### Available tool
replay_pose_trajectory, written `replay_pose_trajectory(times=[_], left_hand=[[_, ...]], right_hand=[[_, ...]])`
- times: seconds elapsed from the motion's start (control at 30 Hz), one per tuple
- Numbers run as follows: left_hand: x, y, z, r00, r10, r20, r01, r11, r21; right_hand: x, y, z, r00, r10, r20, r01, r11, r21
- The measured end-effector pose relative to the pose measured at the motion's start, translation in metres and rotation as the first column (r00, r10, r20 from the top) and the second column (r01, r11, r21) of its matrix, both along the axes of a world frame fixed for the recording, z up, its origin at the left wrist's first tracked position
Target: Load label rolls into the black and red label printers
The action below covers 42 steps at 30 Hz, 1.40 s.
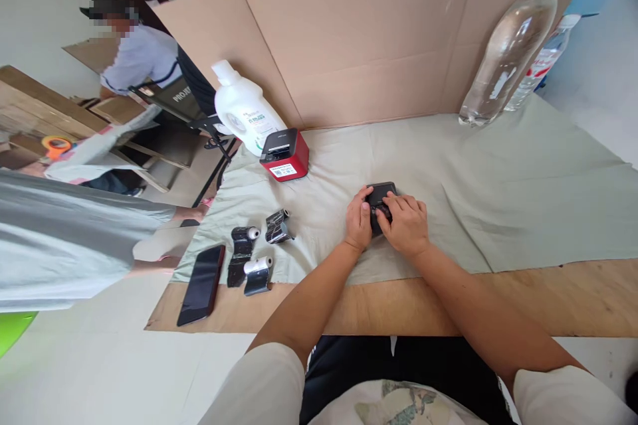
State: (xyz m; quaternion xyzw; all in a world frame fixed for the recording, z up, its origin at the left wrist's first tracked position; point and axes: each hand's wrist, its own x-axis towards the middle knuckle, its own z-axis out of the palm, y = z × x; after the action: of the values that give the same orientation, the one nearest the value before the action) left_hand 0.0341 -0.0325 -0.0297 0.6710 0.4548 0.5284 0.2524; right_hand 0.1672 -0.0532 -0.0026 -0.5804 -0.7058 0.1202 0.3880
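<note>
A small black box-shaped device (381, 194) lies on the cloth in front of me; its exact kind does not show. My left hand (359, 219) grips its left side, with the thumb along the near part. From the right, my right hand (406, 220) holds it too, its thumb and fingertips pressed on the top. Both hands cover much of the near half. To the left are several small rolls with black strips: one roll (253, 234), a second roll (277, 219) and a third roll (258, 265).
A red and black receipt printer (285, 155) stands beside a white jug (246, 106). A phone (202, 285) lies at the table's left edge. A cardboard panel (369, 46) rises behind. Two clear bottles, one large (513, 46), stand at the right. People are at the left.
</note>
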Motion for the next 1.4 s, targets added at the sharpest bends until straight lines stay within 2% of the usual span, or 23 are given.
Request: replay_pose_trajectory(times=[0.07,0.13,0.27,0.37,0.43,0.5,0.57,0.63,0.7,0.73,0.83,0.93,1.0,1.1,1.17,1.23,1.33,1.4], left_hand=[[-0.002,0.0,-0.005,0.99,0.001,0.142,0.006,0.999,-0.049],[-0.004,0.001,-0.01,0.971,0.088,0.224,-0.059,0.99,-0.13],[-0.009,0.001,-0.017,0.936,0.27,0.223,-0.212,0.944,-0.253],[-0.012,0.0,-0.017,0.95,0.261,0.171,-0.213,0.943,-0.256],[-0.013,0.0,-0.012,0.978,0.201,0.053,-0.18,0.947,-0.264],[-0.011,-0.001,-0.006,0.984,0.091,-0.151,-0.132,0.949,-0.286],[-0.007,-0.004,0.002,0.919,-0.074,-0.386,-0.055,0.948,-0.313],[-0.002,-0.009,0.009,0.79,-0.241,-0.563,0.039,0.938,-0.345],[0.001,-0.013,0.014,0.683,-0.341,-0.646,0.105,0.921,-0.375],[0.002,-0.015,0.016,0.657,-0.367,-0.659,0.12,0.914,-0.388],[0.002,-0.016,0.018,0.651,-0.39,-0.651,0.126,0.902,-0.413],[0.0,-0.017,0.016,0.669,-0.392,-0.632,0.133,0.899,-0.416],[0.0,-0.018,0.014,0.692,-0.385,-0.611,0.144,0.902,-0.406],[-0.002,-0.016,0.014,0.793,-0.337,-0.508,0.125,0.906,-0.405],[-0.008,-0.007,0.019,0.902,-0.202,-0.383,0.039,0.919,-0.393],[-0.023,0.011,0.032,0.965,0.006,-0.262,-0.092,0.944,-0.318],[-0.067,0.055,0.063,0.95,0.276,-0.149,-0.295,0.947,-0.129],[-0.108,0.09,0.085,0.895,0.433,-0.105,-0.442,0.892,-0.092]], right_hand=[[-0.005,-0.001,-0.001,0.999,-0.009,0.04,0.01,1.0,-0.028],[-0.014,0.001,-0.003,0.997,-0.043,0.058,0.046,0.998,-0.052],[-0.028,0.014,-0.01,0.993,-0.037,0.112,0.052,0.99,-0.132],[-0.018,0.041,-0.01,0.978,0.009,0.208,0.031,0.982,-0.188],[0.007,0.071,-0.006,0.97,-0.022,0.242,0.071,0.978,-0.196],[0.046,0.107,0.001,0.963,-0.121,0.243,0.169,0.968,-0.186],[0.092,0.143,0.01,0.937,-0.263,0.23,0.305,0.937,-0.17],[0.138,0.17,0.017,0.868,-0.398,0.298,0.462,0.866,-0.189],[0.176,0.185,0.02,0.783,-0.47,0.406,0.586,0.777,-0.23],[0.19,0.188,0.02,0.753,-0.482,0.448,0.621,0.746,-0.241],[0.209,0.186,0.017,0.716,-0.463,0.523,0.655,0.705,-0.271],[0.204,0.177,0.013,0.708,-0.442,0.551,0.654,0.704,-0.276],[0.191,0.169,0.009,0.693,-0.469,0.547,0.678,0.681,-0.275],[0.163,0.148,-0.003,0.664,-0.534,0.524,0.711,0.669,-0.219],[0.14,0.129,-0.015,0.686,-0.52,0.51,0.678,0.711,-0.187],[0.115,0.112,-0.026,0.758,-0.42,0.499,0.587,0.773,-0.24],[0.075,0.099,-0.034,0.9,-0.153,0.408,0.311,0.882,-0.355],[0.044,0.105,-0.03,0.966,0.014,0.258,0.091,0.916,-0.39]])
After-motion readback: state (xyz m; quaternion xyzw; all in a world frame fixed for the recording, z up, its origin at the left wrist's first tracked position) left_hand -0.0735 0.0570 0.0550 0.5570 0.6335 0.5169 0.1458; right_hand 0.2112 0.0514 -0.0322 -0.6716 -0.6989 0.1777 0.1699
